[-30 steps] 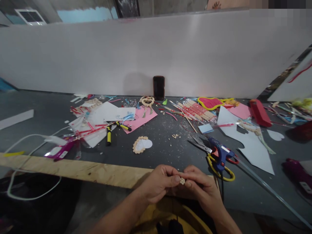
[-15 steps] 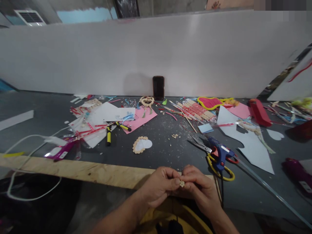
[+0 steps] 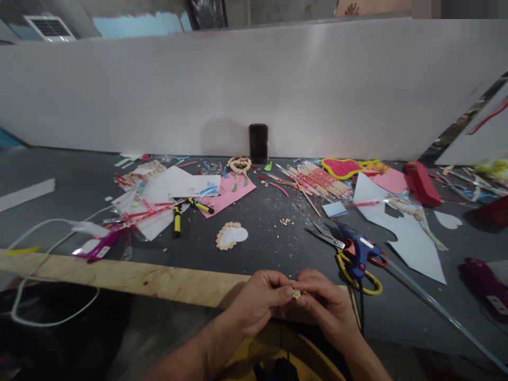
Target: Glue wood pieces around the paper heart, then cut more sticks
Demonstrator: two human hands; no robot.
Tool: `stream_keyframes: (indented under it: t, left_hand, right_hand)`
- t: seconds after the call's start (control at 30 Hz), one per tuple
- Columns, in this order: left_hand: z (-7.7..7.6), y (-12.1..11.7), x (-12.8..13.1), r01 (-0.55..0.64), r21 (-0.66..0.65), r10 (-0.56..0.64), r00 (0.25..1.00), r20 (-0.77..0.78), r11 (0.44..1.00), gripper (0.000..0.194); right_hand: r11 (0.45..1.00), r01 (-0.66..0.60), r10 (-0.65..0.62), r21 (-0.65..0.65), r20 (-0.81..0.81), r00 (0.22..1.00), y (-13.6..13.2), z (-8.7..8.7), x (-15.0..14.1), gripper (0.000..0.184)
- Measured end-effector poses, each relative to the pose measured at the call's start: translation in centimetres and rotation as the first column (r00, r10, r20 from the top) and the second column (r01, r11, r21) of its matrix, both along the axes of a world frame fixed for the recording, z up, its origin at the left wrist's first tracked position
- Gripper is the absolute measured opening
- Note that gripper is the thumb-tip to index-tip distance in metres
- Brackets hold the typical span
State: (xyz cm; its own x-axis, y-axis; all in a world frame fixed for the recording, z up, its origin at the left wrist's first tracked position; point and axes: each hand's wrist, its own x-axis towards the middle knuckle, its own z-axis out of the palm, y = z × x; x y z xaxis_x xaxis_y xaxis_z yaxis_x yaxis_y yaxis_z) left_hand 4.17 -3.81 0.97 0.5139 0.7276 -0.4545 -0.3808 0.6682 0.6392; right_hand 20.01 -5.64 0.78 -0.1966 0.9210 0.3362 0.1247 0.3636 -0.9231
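Between my fingertips is a small cluster of pale beads [image 3: 296, 294], low over the table's front edge. My left hand [image 3: 262, 299] pinches it from one side with thumb and index finger. My right hand [image 3: 327, 301] grips its other side, also thumb against index. On the table beyond lies a white paper heart [image 3: 237, 234] whose left part is rimmed with similar pale beads. A little pile of loose pale beads [image 3: 284, 221] rests to its right.
Right of my hands lie scissors [image 3: 341, 254] and a blue glue gun [image 3: 359, 248] with a long clear glue stick. Yellow-handled pliers [image 3: 177, 222] and a pink paper sheet [image 3: 234, 193] are at left. A phone [image 3: 258, 143] leans against the white panel [image 3: 178, 95].
The bead cluster has turned or shifted slightly up between my fingertips, and my hands have barely moved. Everything on the table stays where it was.
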Motion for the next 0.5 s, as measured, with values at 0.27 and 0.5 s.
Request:
stream_keyframes:
  t: [0.27, 0.5]
  left_hand:
    - [0.11, 0.18, -0.05, -0.038, 0.072, 0.043, 0.997, -0.069, 0.997, 0.031]
    - [0.24, 0.19, -0.07, -0.048, 0.109, 0.058, 0.994, -0.093, 0.993, 0.033]
  right_hand:
    - [0.998, -0.01, 0.008, 0.069, 0.032, 0.999, 0.15, -0.5, -0.27, 0.024]
    - [0.99, 0.13, -0.135, 0.062, 0.074, 0.988, -0.08, -0.92, 0.09, 0.02]
